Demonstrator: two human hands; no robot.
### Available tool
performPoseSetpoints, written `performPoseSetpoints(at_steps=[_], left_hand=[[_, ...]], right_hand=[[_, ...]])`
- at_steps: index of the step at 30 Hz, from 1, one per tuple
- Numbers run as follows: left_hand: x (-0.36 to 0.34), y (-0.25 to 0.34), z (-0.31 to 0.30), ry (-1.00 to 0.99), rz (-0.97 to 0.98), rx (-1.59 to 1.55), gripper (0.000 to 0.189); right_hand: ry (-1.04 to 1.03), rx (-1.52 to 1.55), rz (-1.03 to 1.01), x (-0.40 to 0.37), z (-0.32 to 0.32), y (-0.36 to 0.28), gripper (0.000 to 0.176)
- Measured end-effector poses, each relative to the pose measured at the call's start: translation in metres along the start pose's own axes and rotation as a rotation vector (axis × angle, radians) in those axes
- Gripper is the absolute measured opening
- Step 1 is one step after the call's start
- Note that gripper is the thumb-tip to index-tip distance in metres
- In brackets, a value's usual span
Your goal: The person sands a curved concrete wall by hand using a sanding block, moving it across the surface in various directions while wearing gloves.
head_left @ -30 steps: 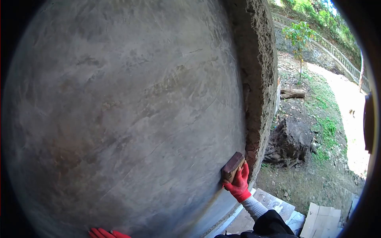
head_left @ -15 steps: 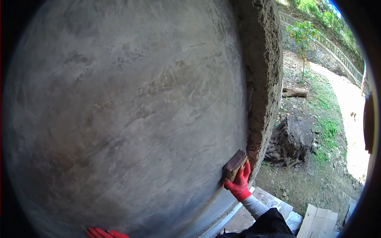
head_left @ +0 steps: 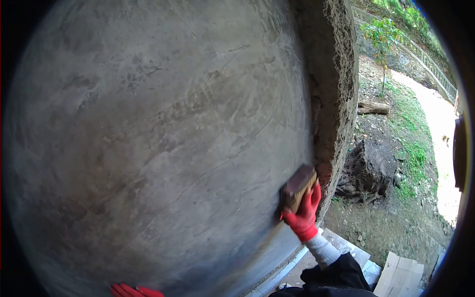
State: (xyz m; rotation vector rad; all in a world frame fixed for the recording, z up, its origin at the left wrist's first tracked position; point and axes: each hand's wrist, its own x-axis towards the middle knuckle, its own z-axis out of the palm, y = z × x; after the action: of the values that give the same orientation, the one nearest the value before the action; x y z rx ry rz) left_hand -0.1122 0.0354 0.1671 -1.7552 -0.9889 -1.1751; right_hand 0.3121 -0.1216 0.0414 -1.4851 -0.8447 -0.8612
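My right hand [head_left: 305,214], in a red glove, is closed round a sanding block [head_left: 298,181], a wooden block with a dark reddish-brown layer. The block rests at a slant against the grey plastered wall [head_left: 163,148], close to its right edge. At the bottom edge of the view, the red-gloved fingers of my left hand [head_left: 134,290] lie stretched out against the wall. The rest of that hand is cut off by the frame.
A rough concrete edge [head_left: 344,74] runs down the wall's right side. Beyond it are a tree stump [head_left: 368,171], a short log [head_left: 373,107], a small tree [head_left: 383,42] and a railing [head_left: 430,69]. Flattened cardboard [head_left: 400,274] lies at the lower right.
My right hand has moved up and slightly right along the wall with the sanding block. My left hand stays at nearly the same place. The view has shifted slightly.
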Motion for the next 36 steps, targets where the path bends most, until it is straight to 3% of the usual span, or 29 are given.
performPoseSetpoints(at_steps=[2,3,6,9,12,15,19,22,24,26,29,31,35,36], left_hand=[[-0.003,-0.01,0.005,0.044,0.101,-0.032,0.048],[-0.004,-0.007,0.004,0.042,0.101,-0.03,0.048],[-0.001,0.001,0.001,0.045,0.059,0.044,0.048],[0.0,0.004,-0.001,0.028,0.035,0.055,0.048],[0.0,0.004,-0.002,0.052,0.048,0.018,0.047],[-0.017,0.005,0.005,0.07,0.08,0.051,0.046],[-0.026,0.011,0.005,-0.025,0.079,0.019,0.045],[-0.025,0.01,0.01,-0.013,0.095,0.029,0.044],[-0.024,0.009,0.007,-0.009,0.137,0.013,0.044],[-0.021,0.016,0.004,-0.05,0.058,0.042,0.042],[-0.025,0.01,0.007,-0.045,0.065,0.004,0.041],[-0.026,0.006,0.009,-0.036,0.088,-0.012,0.042],[-0.025,0.013,0.009,-0.015,0.088,-0.012,0.044],[-0.027,0.01,0.009,-0.021,0.085,-0.008,0.044]], right_hand=[[-0.065,-0.022,-0.027,-0.081,0.004,0.025,0.108],[-0.067,-0.02,-0.027,-0.075,0.003,0.025,0.108],[-0.086,-0.007,-0.091,0.013,-0.008,0.002,0.109],[0.029,-0.033,-0.129,0.135,-0.013,-0.035,0.097],[0.099,-0.077,-0.048,0.17,-0.01,-0.05,0.092],[0.066,-0.06,-0.053,0.088,-0.005,-0.019,0.091],[-0.108,-0.032,-0.03,-0.088,0.001,0.032,0.117],[-0.114,-0.017,-0.076,-0.015,-0.01,0.013,0.113],[-0.018,-0.062,-0.146,0.08,-0.013,-0.016,0.104],[0.029,-0.024,-0.12,0.157,-0.017,-0.047,0.095],[0.086,-0.003,-0.108,0.174,-0.011,-0.048,0.093],[0.078,0.022,-0.096,0.118,-0.007,-0.023,0.095],[-0.051,0.02,0.088,-0.076,0.002,0.034,0.107],[-0.082,-0.002,0.021,-0.077,-0.003,0.036,0.107]])
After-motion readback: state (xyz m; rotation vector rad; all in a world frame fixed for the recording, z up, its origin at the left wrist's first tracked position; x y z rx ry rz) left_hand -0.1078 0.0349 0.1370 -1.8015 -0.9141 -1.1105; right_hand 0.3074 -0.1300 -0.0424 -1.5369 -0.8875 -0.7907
